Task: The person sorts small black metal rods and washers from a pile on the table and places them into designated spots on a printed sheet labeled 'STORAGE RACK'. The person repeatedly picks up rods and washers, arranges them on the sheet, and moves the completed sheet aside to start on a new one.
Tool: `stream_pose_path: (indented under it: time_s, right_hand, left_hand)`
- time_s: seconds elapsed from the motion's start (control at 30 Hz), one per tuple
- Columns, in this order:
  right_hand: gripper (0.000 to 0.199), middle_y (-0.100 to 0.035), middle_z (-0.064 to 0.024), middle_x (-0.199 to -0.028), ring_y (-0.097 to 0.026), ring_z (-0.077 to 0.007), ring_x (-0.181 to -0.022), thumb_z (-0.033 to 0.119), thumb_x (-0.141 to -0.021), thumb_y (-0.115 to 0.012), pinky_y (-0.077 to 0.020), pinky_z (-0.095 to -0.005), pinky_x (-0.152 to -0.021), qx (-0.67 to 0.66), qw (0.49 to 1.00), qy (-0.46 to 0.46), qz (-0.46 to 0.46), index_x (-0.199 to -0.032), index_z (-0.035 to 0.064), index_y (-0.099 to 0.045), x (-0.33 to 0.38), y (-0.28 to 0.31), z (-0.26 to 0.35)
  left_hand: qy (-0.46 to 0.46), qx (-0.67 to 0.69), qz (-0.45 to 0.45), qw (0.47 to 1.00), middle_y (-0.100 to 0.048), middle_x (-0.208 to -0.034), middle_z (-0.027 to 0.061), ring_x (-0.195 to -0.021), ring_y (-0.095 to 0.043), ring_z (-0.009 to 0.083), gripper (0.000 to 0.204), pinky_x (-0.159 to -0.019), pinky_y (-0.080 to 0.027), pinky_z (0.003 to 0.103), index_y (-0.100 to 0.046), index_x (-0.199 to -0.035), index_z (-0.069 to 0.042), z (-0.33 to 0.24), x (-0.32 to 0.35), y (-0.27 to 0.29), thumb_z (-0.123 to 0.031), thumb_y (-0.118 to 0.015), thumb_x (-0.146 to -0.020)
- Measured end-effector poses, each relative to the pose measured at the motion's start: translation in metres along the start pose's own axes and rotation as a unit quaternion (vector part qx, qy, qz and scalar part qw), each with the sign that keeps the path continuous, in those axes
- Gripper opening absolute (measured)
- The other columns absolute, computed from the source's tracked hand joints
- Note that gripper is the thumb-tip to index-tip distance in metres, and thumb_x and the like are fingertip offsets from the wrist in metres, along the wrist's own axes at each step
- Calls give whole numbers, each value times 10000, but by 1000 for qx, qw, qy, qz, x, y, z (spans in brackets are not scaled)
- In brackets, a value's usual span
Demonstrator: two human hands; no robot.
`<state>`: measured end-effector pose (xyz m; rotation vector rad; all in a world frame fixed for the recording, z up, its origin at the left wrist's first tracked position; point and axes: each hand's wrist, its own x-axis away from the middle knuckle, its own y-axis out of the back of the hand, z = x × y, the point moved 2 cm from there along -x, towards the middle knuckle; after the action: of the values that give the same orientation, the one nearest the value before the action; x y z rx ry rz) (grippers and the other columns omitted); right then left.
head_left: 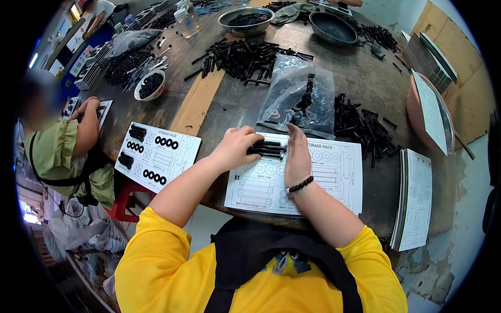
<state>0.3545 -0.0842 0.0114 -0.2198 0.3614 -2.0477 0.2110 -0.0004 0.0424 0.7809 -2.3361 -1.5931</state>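
Observation:
A white printed sheet [334, 193] with outlines of bolts, rings and wrenches lies in front of me at the table's edge. Over its upper left part, several black bolts [271, 150] lie side by side. My left hand [239, 148] has its fingers closed on their left ends. My right hand [298, 159] stands on edge at their right ends, fingers stretched out, with a dark bead bracelet on the wrist. Just beyond the sheet is a clear plastic bag [318, 104] with dark parts in it.
Loose black bolts form a big pile [245, 57] and a smaller pile [360, 125]. A second sheet [177, 151] carries black rings and bolts. Stacked sheets [417, 198] stand right, near a pink basin [417, 117]. A person in green [73, 141] works at left. Metal bowls [245, 21] stand farther back.

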Motion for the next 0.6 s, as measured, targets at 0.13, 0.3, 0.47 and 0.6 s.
stream_pose_path:
  time_s: [0.13,0.3,0.47,0.6]
  right_hand:
    - [597,-323,-110,-1363,-179,-225,-1330,475,-943,-271,-76,-351,-1097,-157,987,-9,16,-1303,5,-340,-1,-7,-11]
    - [573,-364,-95,-1338,-230,-218,-1311,477,-940,-272,-127,-358,-1090,-157,987,-17,10,-1286,30,-370,2,9,7]
    - [339,-535,-61,-1127,-488,-159,-1057,264,-941,-432,-360,-284,-930,-18,1000,5,23,-1160,14,-500,9,61,35]
    - [177,-584,-59,-934,-566,-150,-814,93,-852,-545,-451,-257,-728,207,975,79,24,-995,1,-595,0,126,55]
  left_hand:
    - [-3,-11,-12,1000,-540,-999,69,-953,-528,222,454,-898,-332,355,-580,-1071,-126,-2,-1,-2,-251,-718,-657]
    - [43,-33,31,998,-536,-1038,88,-980,-504,251,445,-924,-313,366,-577,-1090,-140,-14,-4,1,-260,-700,-680]
    - [50,-37,41,997,-535,-1035,93,-989,-500,255,454,-939,-306,374,-576,-1099,-150,-17,-7,2,-276,-700,-682]
    - [82,-82,26,993,-510,-1093,105,-1028,-463,295,526,-937,-319,392,-551,-1141,-138,-28,-10,15,-301,-712,-667]
